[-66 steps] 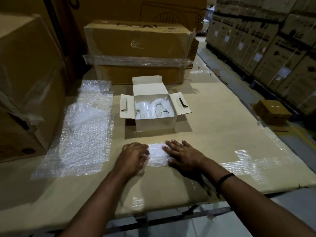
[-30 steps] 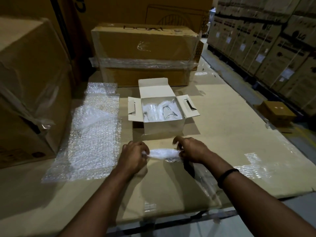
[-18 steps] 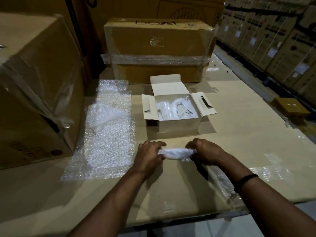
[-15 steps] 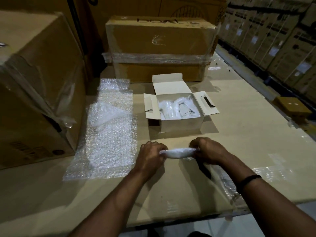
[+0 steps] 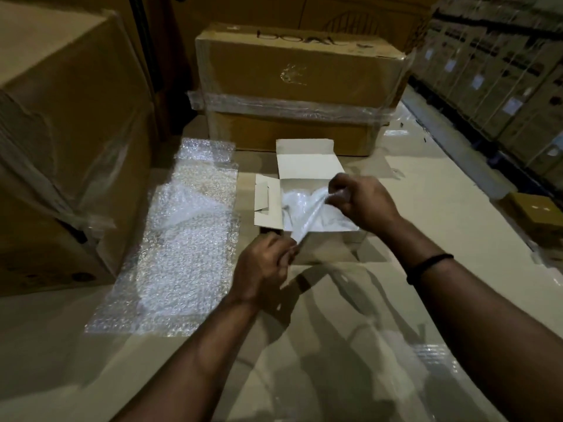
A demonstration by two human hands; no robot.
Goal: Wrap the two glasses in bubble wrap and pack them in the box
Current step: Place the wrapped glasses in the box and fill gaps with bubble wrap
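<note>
A small white box point(image 5: 329, 242) stands open on the cardboard-covered table, flaps spread. Inside lie wrapped glasses point(image 5: 294, 202), pale and blurred under bubble wrap. I hold a rolled strip of bubble wrap point(image 5: 307, 220) slanted over the box's front edge. My left hand point(image 5: 265, 266) pinches its lower end just in front of the box. My right hand point(image 5: 362, 202) pinches its upper end above the box's opening. Whether a glass is inside the roll cannot be told.
A flat sheet of bubble wrap point(image 5: 182, 239) lies left of the box. A large carton point(image 5: 70, 132) stands at the far left, a film-wrapped carton point(image 5: 298, 86) behind the box. Stacked cartons point(image 5: 502, 80) line the right; the table edge point(image 5: 457, 166) runs diagonally there.
The roll of bubble wrap was lying flat on the table between both hands; both hands have lifted it forward and tilted it, the right end now over the open box.
</note>
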